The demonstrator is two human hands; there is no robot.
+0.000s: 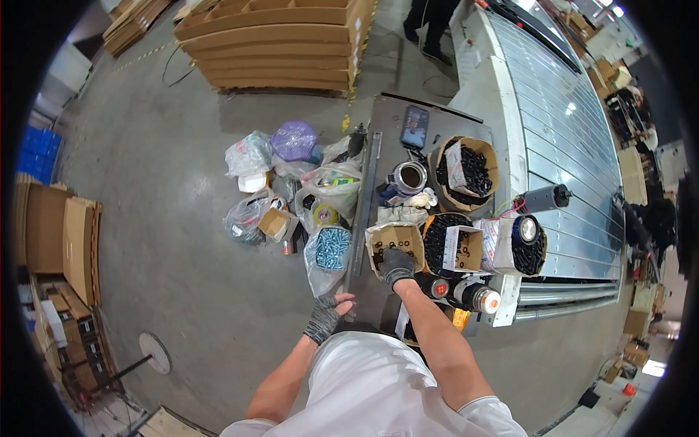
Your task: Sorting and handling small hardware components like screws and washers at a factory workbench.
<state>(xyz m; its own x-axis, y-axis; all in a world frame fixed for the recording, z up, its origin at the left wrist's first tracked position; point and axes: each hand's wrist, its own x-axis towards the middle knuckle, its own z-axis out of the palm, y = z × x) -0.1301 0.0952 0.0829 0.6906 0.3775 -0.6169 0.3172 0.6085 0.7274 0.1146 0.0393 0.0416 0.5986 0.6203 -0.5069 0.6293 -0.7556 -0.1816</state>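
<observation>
A gloved right hand [397,266] reaches into a small cardboard box [394,245] at the counter's [386,131] near edge; its grip is hidden. The gloved left hand [329,313] hangs loosely curled and empty off the counter's left edge.

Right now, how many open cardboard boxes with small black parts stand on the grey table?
4: one under the right hand at, one beside it, one right of that, one farther back. Others may be hidden.
</observation>
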